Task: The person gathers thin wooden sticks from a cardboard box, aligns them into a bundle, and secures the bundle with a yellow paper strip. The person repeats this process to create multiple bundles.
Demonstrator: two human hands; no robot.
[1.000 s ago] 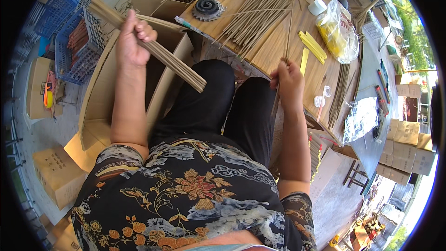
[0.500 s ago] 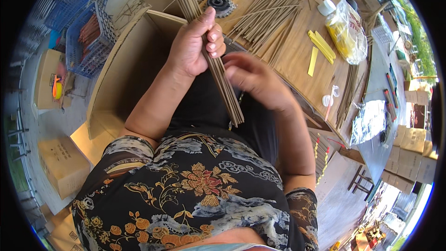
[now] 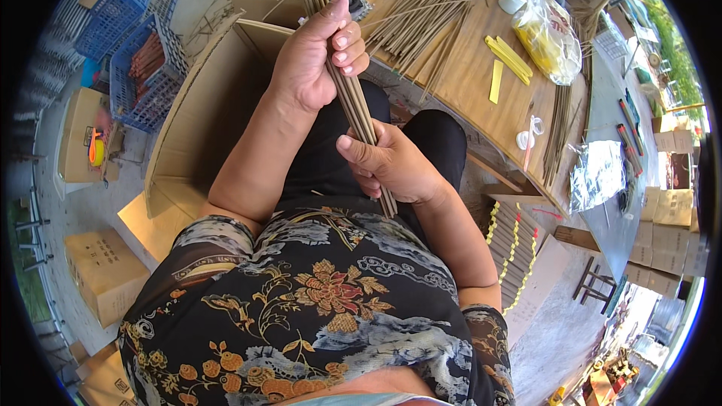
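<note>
A bundle of thin brown sticks (image 3: 350, 98), like incense sticks, slants across my lap from upper left to lower right. My left hand (image 3: 314, 56) is wrapped round its upper part, thumb pointing up along the sticks. Lower down, my right hand (image 3: 395, 163) grips the same bundle near its bottom end, thumb across the front. The sticks' lower tips show just below my right hand. On the wooden table (image 3: 462, 113) ahead lies a loose pile of similar sticks (image 3: 417, 15). A dark coil (image 3: 357, 5) is partly hidden behind my left hand.
An open cardboard box (image 3: 197, 105) stands left of my legs. Yellow paper strips (image 3: 509, 60), a plastic bag with yellow contents (image 3: 547, 37) and a white cup (image 3: 512, 1) lie on the table. Blue crates (image 3: 147, 75) stand at the far left, a closed carton (image 3: 105, 271) below them.
My right hand has moved from beside the bundle to close round its lower part. The bundle now stands slightly further right; my left hand still grips it.
</note>
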